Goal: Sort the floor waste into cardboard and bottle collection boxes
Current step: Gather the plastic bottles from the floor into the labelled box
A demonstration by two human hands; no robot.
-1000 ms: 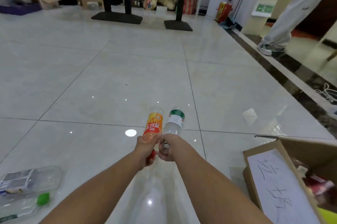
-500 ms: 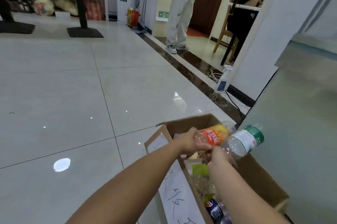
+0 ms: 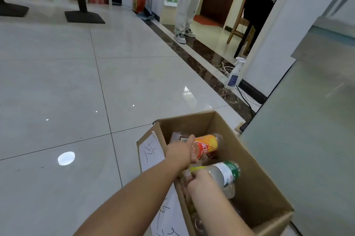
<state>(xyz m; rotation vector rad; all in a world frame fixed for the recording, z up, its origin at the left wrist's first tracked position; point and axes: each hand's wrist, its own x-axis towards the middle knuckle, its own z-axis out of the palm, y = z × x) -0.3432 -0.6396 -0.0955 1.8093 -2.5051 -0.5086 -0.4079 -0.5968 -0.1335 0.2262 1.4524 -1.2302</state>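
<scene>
An open cardboard box (image 3: 255, 160) stands on the floor at lower right, with a white handwritten paper label (image 3: 151, 151) on its left side. Both my hands reach inside it. My left hand (image 3: 181, 152) grips an orange-labelled bottle (image 3: 208, 145) by its neck end, lying sideways above the box's contents. My right hand (image 3: 199, 179) holds a clear bottle with a green and white label (image 3: 224, 173), also sideways, lower in the box. Other bottles lie underneath, mostly hidden.
A glossy pale tiled floor (image 3: 76, 91) stretches left and ahead. A grey glass panel (image 3: 307, 130) rises right of the box. A spray bottle (image 3: 234, 74) and cables sit by a white pillar. A person's legs (image 3: 186, 5) stand at the doorway; black stand bases (image 3: 84, 16) lie far left.
My view swung right from the open floor to the box. Both hands carried their bottles over and have lowered them into it.
</scene>
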